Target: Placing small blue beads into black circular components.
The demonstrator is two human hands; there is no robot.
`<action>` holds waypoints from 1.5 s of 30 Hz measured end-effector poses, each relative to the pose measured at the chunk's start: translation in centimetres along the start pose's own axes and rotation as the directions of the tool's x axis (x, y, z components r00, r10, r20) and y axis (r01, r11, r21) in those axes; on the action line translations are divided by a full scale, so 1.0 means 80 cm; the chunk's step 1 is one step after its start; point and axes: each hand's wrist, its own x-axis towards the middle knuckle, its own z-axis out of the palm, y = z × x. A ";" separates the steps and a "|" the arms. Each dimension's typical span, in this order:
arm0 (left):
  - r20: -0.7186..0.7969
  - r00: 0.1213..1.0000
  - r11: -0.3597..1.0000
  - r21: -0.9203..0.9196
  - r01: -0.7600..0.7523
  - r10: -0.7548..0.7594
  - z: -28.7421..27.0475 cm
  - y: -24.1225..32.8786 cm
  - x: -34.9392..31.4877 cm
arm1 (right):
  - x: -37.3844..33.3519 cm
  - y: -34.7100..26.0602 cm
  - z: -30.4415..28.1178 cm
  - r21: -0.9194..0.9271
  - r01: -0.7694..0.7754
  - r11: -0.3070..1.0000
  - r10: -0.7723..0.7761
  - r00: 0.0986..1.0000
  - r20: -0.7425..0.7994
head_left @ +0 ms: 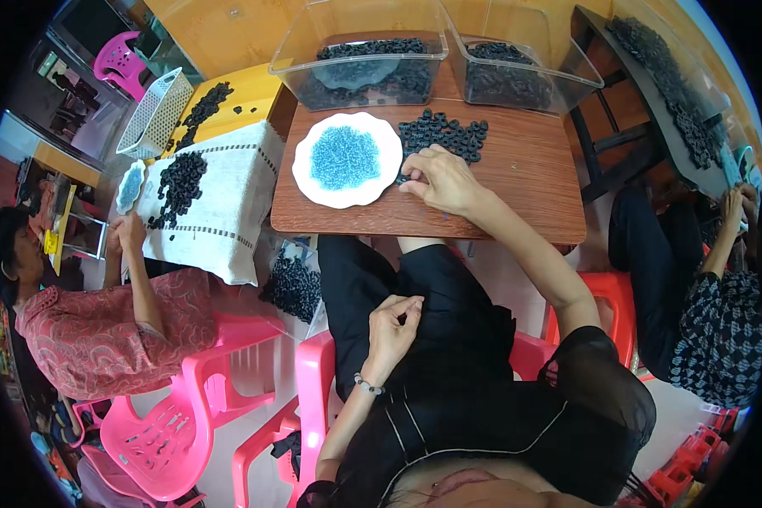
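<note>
My right hand point(441, 180) reaches over the brown table, thumb and forefinger pinched on a small black ring-shaped piece point(403, 179) at the edge of the plate. More black ring-shaped pieces point(442, 134) lie in a loose patch just beyond that hand. To its left is a white scalloped plate point(307, 186) holding a heap of tiny clear-blue beads point(345, 157). My left hand point(394, 328) rests over my lap with its fingertips closed together. Whatever may be between those fingertips is too small to make out.
Two clear plastic bins point(438, 56) of black pieces stand at the table's point(525, 203) far edge. On the left, a person works beside a white cloth point(229, 186) with black pieces and a small bead dish point(131, 188). Another person sits at the right by a dark table point(652, 102).
</note>
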 end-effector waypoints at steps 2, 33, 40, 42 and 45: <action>0.004 1.000 1.000 -0.005 0.013 -0.013 0.000 0.001 0.000 | 0.001 -0.002 0.004 -0.016 -0.013 1.000 0.013 1.000 0.004; -0.165 0.983 0.782 -0.623 -0.036 -0.086 -0.010 0.064 0.051 | -0.107 -0.082 0.004 0.171 0.433 0.885 -0.341 0.853 -0.395; 0.009 0.972 0.660 -0.732 0.167 -0.236 -0.030 0.053 0.044 | -0.108 -0.079 0.000 0.163 0.482 0.861 -0.443 0.868 -0.223; 0.021 0.965 0.609 -0.772 0.182 -0.263 -0.032 0.053 0.042 | -0.104 -0.076 -0.004 0.200 0.420 0.885 -0.377 0.899 -0.222; 0.013 0.948 0.574 -0.793 0.204 -0.318 -0.032 0.049 0.041 | -0.089 -0.067 -0.010 0.128 0.306 0.943 -0.286 0.946 -0.153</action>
